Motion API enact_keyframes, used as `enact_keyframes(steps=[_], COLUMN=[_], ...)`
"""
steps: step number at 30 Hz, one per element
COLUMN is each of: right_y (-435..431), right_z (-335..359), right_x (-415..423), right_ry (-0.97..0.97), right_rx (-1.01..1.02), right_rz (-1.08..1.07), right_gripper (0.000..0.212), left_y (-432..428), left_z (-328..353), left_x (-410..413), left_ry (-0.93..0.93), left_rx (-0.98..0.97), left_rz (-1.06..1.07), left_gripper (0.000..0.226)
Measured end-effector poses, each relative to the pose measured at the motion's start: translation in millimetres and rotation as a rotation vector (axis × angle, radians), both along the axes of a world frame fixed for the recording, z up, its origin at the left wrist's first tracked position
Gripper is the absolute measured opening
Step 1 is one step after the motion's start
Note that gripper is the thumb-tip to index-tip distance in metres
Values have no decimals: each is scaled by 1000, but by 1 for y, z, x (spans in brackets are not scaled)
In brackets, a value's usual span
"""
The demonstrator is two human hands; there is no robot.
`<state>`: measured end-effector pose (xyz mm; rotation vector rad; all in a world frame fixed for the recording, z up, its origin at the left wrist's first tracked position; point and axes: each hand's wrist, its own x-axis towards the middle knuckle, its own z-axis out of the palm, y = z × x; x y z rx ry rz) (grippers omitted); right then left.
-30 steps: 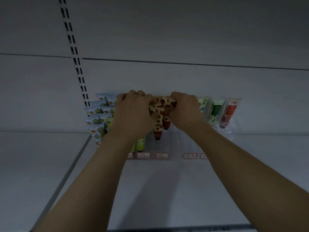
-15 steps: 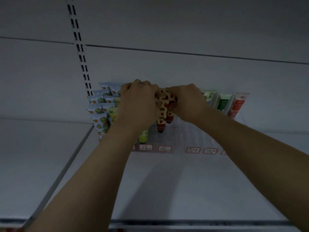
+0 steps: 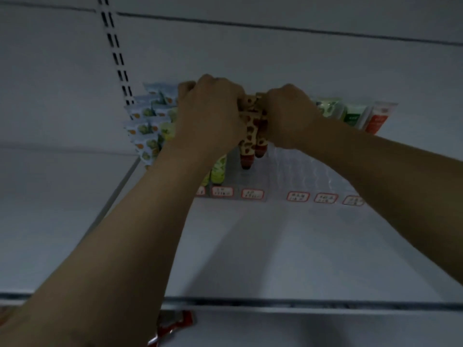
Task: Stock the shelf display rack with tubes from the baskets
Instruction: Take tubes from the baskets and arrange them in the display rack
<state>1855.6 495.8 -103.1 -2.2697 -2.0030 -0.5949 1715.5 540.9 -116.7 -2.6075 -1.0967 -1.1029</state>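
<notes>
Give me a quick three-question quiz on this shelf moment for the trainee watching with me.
1. True or false: the left hand and the right hand both grip the brown-spotted tubes.
2. Which tubes stand at the left end of the display rack? A) blue-and-white patterned tubes B) plain black tubes C) purple tubes
3. Fill in: the red-bordered price labels sit along the rack's ____ edge.
Key: 1 true; 2 A; 3 front, the edge nearest the person.
</notes>
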Motion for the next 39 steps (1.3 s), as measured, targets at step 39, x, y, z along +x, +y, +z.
enact_keyframes(steps=[39], right_y=[-243], right_z=[-152], right_x=[-136], right_ry=[680], right_rx=[-328], right_rz=[110], right_gripper=[44], left_y=[-217], left_z=[-149], left_x=[-148], left_ry=[577], left_rx=[-248], left_rz=[-245], left_gripper=[31])
